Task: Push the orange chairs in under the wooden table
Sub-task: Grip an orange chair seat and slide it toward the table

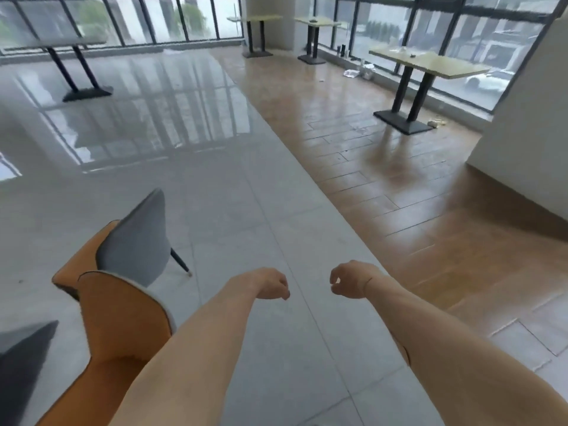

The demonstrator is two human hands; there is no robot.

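I take the nearest orange chair [120, 318] as my landmark: it stands at the lower left of my view on the grey tiled floor [246, 210], with an orange shell, a grey seat pad and a thin dark leg showing behind it. My left hand [270, 284] hangs just right of that chair, apart from it, fingers loosely curled and holding nothing. My right hand [347, 279] hangs further right of the chair, beside the left hand without touching it, fingers likewise loosely curled round nothing. A wooden table [430, 64] on a dark pedestal stands well beyond the chair to the right, by the windows [461, 35], on brown plank flooring [368, 167].
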